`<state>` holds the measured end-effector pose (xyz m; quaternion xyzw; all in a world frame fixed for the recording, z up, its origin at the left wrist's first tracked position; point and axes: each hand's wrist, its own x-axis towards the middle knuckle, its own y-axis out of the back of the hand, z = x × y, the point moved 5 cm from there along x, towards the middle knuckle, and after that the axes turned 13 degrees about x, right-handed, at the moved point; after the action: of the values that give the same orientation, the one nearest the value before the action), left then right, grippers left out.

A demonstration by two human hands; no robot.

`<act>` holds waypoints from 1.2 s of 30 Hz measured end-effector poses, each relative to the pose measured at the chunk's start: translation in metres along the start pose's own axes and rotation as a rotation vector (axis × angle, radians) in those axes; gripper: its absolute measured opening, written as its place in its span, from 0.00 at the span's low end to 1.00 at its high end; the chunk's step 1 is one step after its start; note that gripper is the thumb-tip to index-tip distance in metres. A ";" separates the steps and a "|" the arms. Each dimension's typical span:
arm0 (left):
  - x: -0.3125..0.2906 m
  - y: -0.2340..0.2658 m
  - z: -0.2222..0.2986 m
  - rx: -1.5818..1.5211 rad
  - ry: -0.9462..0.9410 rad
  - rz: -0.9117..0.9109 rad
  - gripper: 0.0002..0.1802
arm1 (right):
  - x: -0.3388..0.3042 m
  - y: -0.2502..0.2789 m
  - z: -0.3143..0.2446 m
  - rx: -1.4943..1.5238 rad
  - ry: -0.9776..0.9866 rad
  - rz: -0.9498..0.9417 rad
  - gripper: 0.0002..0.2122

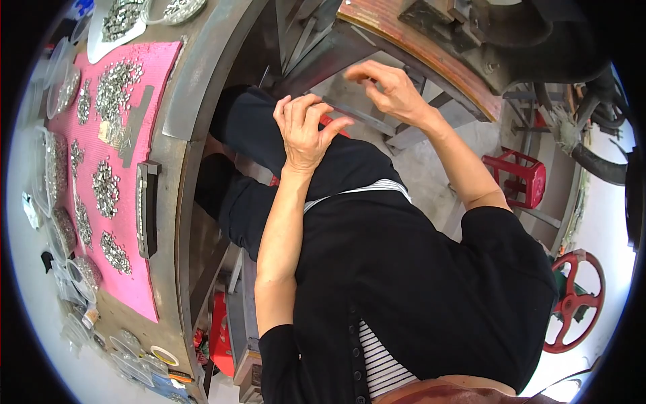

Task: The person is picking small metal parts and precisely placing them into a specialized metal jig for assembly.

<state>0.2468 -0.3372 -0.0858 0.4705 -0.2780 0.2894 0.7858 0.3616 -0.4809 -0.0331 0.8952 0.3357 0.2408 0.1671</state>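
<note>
My left hand [304,133] hovers over my dark trouser leg, its fingers loosely bent and the thumb spread away; nothing shows in it. To its right and a little farther off, my right hand [391,93] is raised with curled fingers and a gap before the thumb, and I see nothing held there. Neither hand touches the workbench [176,175] on my left. On that bench lies a pink mat [138,286] with several heaps of small silvery metal pieces [105,188]. A dark bar with a row of small pieces [146,209] rests at the mat's near edge.
Plastic tubs of small parts [57,168] line the bench's far side. A flat grey metal strip [138,124] lies on the mat. Ahead stands a wooden-topped table [383,30] with a heavy machine. Red stools [521,176] and a red handwheel [572,299] are to the right.
</note>
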 end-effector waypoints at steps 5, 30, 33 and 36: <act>0.000 0.000 0.000 -0.005 0.004 -0.002 0.25 | -0.007 -0.005 0.001 0.268 -0.398 -0.284 0.09; 0.008 0.078 -0.005 -2.383 0.329 -0.276 0.37 | 0.009 -0.045 -0.007 0.883 -0.537 -0.121 0.07; 0.009 0.090 0.005 -2.500 0.084 -0.303 0.37 | 0.009 -0.045 -0.017 0.866 -0.517 -0.056 0.08; 0.005 0.097 0.014 -2.534 0.041 -0.350 0.37 | 0.006 -0.049 -0.011 0.860 -0.492 -0.114 0.11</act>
<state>0.1785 -0.3105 -0.0203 -0.5784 -0.2807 -0.2762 0.7144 0.3338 -0.4401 -0.0450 0.8936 0.4034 -0.1474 -0.1301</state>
